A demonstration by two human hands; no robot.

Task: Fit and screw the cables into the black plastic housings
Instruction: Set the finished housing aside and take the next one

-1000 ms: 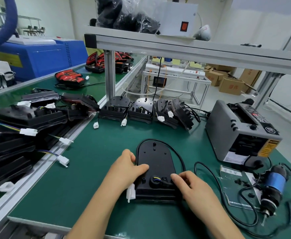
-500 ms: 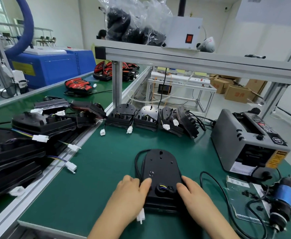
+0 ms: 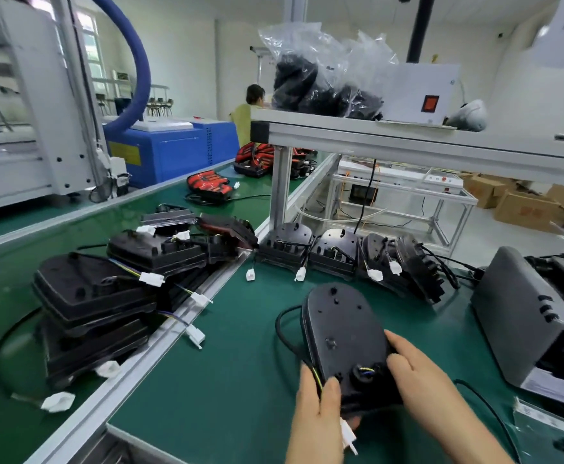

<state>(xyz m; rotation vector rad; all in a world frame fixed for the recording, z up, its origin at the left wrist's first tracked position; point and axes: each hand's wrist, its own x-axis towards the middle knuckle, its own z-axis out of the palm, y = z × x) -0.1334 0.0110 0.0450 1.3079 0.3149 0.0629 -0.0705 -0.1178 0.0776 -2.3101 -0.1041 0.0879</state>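
Fingers (image 3: 399,343): both sets grasp the black housing (image 3: 339,326) at its near end, with the left hand (image 3: 319,410) thumb on top and the right hand (image 3: 422,376) curled round the right edge.
Counter (image 3: 227,380): green mat under the fingers; row of housings (image 3: 340,252) beyond them, stacked housings (image 3: 93,296) far left.
Room: workshop; shelf (image 3: 407,139) above, grey machine (image 3: 528,316) right of the fingers, blue machine (image 3: 173,152) far beyond.
Writing: yellow label (image 3: 123,154) on blue machine, too blurred to read.
Axis: housing's long axis runs away from the fingers, rounded end farthest, leaning slightly left.
Cable (image 3: 278,326): black loop left of housing; white connector (image 3: 349,437) hangs beneath left fingers.
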